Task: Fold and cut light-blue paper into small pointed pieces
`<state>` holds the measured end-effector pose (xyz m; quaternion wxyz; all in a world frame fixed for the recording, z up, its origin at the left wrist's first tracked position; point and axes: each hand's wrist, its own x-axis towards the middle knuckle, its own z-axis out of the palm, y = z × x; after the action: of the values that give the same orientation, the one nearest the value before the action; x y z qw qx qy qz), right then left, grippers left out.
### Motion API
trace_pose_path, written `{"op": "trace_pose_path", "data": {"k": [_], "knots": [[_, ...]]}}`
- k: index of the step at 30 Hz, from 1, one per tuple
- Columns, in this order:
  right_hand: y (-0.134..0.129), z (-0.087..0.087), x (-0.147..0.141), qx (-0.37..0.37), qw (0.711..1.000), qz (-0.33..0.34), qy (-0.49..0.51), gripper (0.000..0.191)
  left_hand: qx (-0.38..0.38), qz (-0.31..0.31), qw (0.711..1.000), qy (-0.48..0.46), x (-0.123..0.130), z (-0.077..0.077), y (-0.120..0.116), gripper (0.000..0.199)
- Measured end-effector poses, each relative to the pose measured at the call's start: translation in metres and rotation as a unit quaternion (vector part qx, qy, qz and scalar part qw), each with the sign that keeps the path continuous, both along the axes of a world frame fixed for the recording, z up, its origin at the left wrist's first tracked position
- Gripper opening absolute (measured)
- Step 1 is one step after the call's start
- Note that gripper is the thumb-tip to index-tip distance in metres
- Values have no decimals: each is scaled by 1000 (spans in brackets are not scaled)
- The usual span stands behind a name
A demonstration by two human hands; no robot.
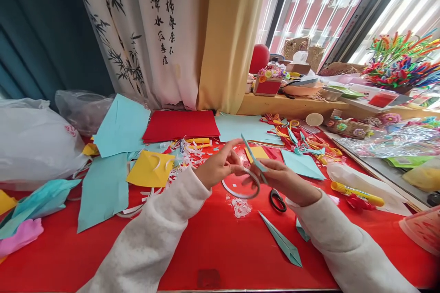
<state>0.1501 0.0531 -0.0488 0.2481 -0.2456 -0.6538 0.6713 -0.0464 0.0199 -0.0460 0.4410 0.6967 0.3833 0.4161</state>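
My left hand has thumb and index finger bent toward each other near the upper left of a white ring; whether its fingertips grip anything is hard to tell. My right hand pinches a narrow folded light-blue paper piece, which stands tilted upright. The ring hangs between both hands, its right side close under my right fingers. Below my right hand lie black scissor handles. A long folded blue-green paper piece rests nearer the front edge. White paper scraps lie under the ring.
Blue sheets and a yellow paper lie left on the red table. Red paper is at the back. Colored scissors, a yellow marker and a clear tub are right. A plastic bag stands left.
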Motion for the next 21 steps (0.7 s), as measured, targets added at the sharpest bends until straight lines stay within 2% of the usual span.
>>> {"op": "trace_pose_path", "data": {"k": [2,4,6,8,12,17,21], "knots": [[6,0,2,87,990,-110,-8,28,34,11,998,58,-5,0,1,48],[12,-4,3,159,965,-207,-16,28,53,-11,990,130,-8,2,2,36],[18,-10,3,200,945,-258,-34,30,84,-6,983,162,-10,5,1,19],[19,-16,1,230,933,-269,-69,33,114,33,983,143,-9,9,-1,6],[13,-20,-8,240,930,-250,-121,36,135,74,984,92,-4,12,-3,7],[3,-18,-16,211,939,-255,-90,35,160,97,979,77,4,5,-2,10],[1,-19,-17,189,948,-244,-78,34,149,83,983,74,6,-1,0,19]]}}
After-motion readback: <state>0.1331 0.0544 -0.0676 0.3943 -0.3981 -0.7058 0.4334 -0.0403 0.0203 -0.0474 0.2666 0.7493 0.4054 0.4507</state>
